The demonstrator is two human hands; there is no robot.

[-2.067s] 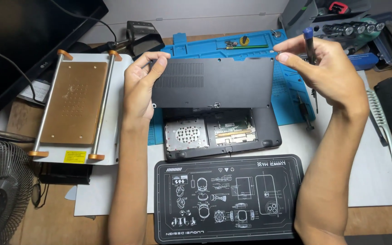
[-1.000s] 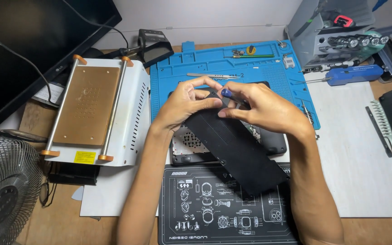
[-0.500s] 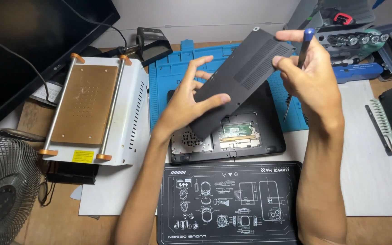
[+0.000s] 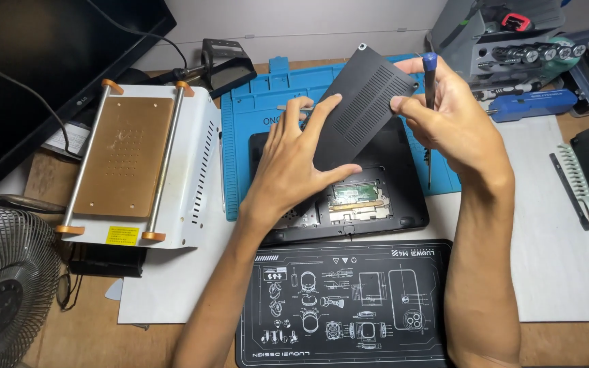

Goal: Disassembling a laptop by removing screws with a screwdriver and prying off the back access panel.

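Black plastic, ribbed with vent slots, makes up the single cover panel (image 4: pixel 365 109) that is held tilted above the bench in the head view, the only view given. One left hand (image 4: pixel 296 158) is spread against the panel's lower edge, its fingers extended and its thumb pressed under the panel. One right hand (image 4: pixel 448 123) is closed on the panel's upper right edge, and one blue-handled screwdriver (image 4: pixel 430 88) is pinched upright in the same hand, its shaft hanging down past the palm.

Beneath both hands, one dark laptop base (image 4: pixel 363 204) is laid open side up, with its circuit boards exposed just under the left thumb. One blue repair mat (image 4: pixel 253 129) is spread under the laptop. Toward the wrists, one black work mat (image 4: pixel 349 307) printed with white diagrams is laid. Well to the left of the left hand, one white heating plate (image 4: pixel 138 163) with a copper-coloured top and two metal rails is seen, and one wire-guarded fan (image 4: pixel 1 293) is cut off at the lower left corner. To the right of the right hand, one pale brush (image 4: pixel 584 197) is laid on a grey sheet, and beyond the fingertips one grey tool stand (image 4: pixel 506 41) is placed, with a row of bits that cannot be counted.
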